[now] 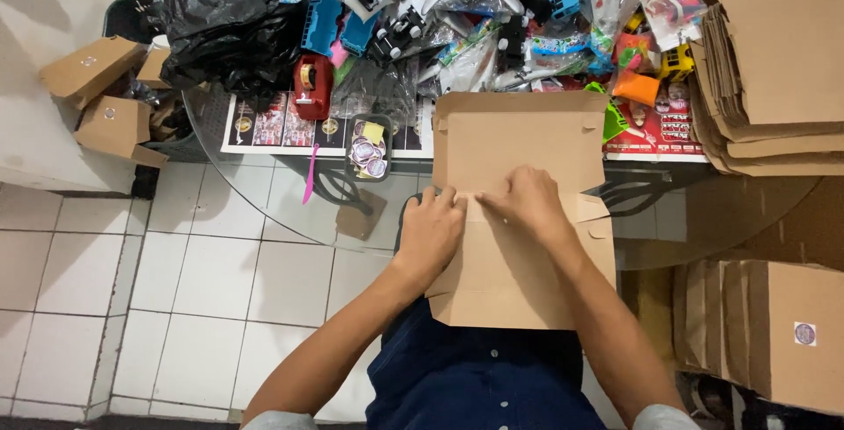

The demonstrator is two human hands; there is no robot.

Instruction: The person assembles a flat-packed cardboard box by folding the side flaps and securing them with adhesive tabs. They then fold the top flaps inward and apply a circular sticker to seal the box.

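Note:
A flat, unfolded brown cardboard box blank lies over the near edge of a round glass table and over my lap. My left hand presses on the blank's left side at a fold line, fingers curled down on the cardboard. My right hand rests just beside it, fingertips pinching along the same crease near the middle. Both hands touch the cardboard and nearly meet each other.
A heap of packaged plastic toys and a black plastic bag fill the far table. A red tape dispenser, a small tray of round stickers and a pink knife lie left. Flat cardboard stacks sit right; folded boxes below.

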